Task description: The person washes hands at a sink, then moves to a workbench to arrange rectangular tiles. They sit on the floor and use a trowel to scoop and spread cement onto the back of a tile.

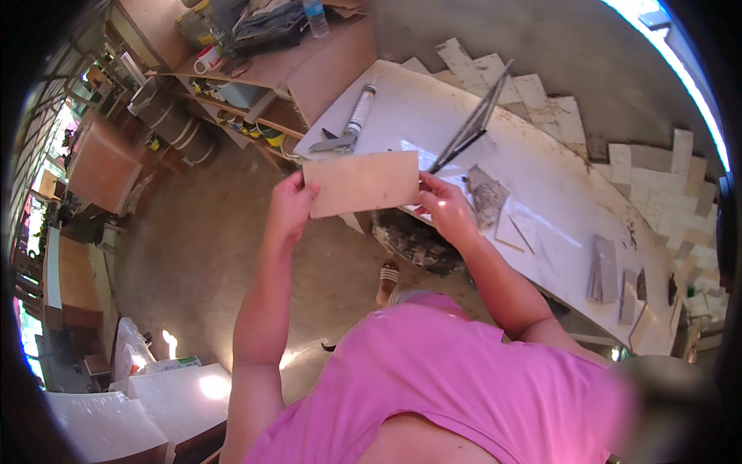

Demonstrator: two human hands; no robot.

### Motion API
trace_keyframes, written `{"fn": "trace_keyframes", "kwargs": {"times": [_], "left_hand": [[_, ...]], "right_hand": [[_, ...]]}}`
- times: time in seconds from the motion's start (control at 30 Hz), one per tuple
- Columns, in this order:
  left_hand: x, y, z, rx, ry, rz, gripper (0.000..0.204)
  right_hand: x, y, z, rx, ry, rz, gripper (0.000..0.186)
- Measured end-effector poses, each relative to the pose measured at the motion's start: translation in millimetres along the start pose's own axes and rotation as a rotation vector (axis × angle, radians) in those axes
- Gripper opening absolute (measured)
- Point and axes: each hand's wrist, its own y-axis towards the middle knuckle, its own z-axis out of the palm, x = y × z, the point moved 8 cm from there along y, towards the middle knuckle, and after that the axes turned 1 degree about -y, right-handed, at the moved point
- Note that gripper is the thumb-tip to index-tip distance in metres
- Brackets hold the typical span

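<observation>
Between my two hands I hold up a flat rectangular board (362, 184), pale tan and plain on the side that shows. My left hand (292, 203) grips its left edge, thumb on the face. At the right edge, my right hand (446, 203) pinches it, with the fingers partly hidden. The board is above the near edge of a white table (402, 108). Just beyond it on the tabletop lies a caulking gun (352, 124) with a tube in it. A thin dark metal frame or tool (475, 120) stretches across the table behind my right hand.
A crumpled grey piece (487, 195) and several flat grey strips (602, 269) lie along the table. Pale tiles or offcuts (653, 182) are spread past its far edge. A wooden shelf unit (336, 66) stands at the back left, with a mug (206, 59) on top.
</observation>
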Motion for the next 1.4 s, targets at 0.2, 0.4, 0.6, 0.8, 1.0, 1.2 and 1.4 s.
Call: {"fn": "trace_keyframes", "kwargs": {"times": [0.2,0.4,0.6,0.8,1.0,1.2,1.4], "left_hand": [[-48,115,-1,0.074,0.162,-0.078,0.026],[-95,243,36,0.208,0.535,0.087,0.025],[-109,358,87,0.289,0.768,0.214,0.028],[-112,436,169,0.41,1.012,0.326,0.028],[-111,522,236,0.441,1.129,0.613,0.025],[-88,586,296,0.485,1.241,0.901,0.029],[-79,594,300,0.5,1.031,0.871,0.02]], "right_hand": [[-31,104,-10,-0.138,0.276,0.056,0.042],[-57,189,-33,-0.252,0.282,0.089,0.048],[-58,237,-53,-0.411,0.321,0.131,0.053],[-85,297,-106,-0.571,0.387,0.084,0.052],[-125,379,-161,-0.763,0.428,-0.011,0.054],[-163,448,-220,-0.898,0.352,-0.056,0.059],[-163,474,-226,-1.048,0.434,-0.187,0.061]]}}
